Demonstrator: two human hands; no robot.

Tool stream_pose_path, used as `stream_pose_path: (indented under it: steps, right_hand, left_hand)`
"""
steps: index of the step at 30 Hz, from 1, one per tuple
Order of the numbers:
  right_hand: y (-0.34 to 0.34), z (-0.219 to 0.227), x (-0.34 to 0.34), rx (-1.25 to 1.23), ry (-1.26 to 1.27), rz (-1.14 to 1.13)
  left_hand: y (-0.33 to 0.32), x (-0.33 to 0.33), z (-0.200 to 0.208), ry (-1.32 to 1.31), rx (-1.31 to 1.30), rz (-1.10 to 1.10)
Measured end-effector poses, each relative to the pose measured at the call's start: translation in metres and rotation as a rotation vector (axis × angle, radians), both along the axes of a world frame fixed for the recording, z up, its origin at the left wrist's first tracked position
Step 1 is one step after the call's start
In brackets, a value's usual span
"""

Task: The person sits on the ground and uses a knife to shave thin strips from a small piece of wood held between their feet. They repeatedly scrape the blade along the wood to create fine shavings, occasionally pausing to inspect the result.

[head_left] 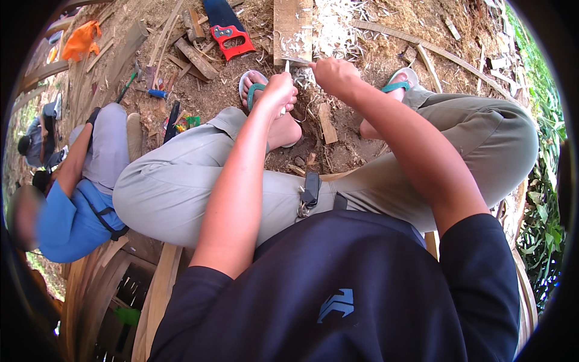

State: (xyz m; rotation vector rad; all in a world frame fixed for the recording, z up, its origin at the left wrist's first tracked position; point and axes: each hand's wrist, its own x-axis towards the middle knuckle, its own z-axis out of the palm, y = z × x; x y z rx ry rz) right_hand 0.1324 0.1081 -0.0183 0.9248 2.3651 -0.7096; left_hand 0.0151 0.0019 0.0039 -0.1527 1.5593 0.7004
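Observation:
My left hand (279, 92) is closed round a thin pale wooden stick (287, 67), whose upper end pokes out above the fist and whose lower end shows beneath it. In my right hand (333, 76) is a knife (297, 61); the fist hides its handle. The narrow blade points left and crosses the stick just above my left hand. Both meet near the close end of a flat wooden board (293, 30), sprinkled with shavings, which lies between my feet. A heap of white shavings (338, 30) covers the ground to the board's right.
A red-handled handsaw (232, 39) lies left of the board, with wood offcuts (196, 59) beside it. A blue-handled tool (158, 94) rests farther left. Someone in a blue shirt (75, 220) sits at my left. A curved wood strip (416, 42) lies to the right.

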Motion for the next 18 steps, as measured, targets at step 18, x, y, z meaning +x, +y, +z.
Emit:
stream_pose_path:
  steps: [18]
  right_hand:
    - [-0.027, 0.021, 0.005, 0.001, 0.2, 0.01]
  left_hand:
    - [-0.006, -0.006, -0.01, 0.008, 0.002, -0.029]
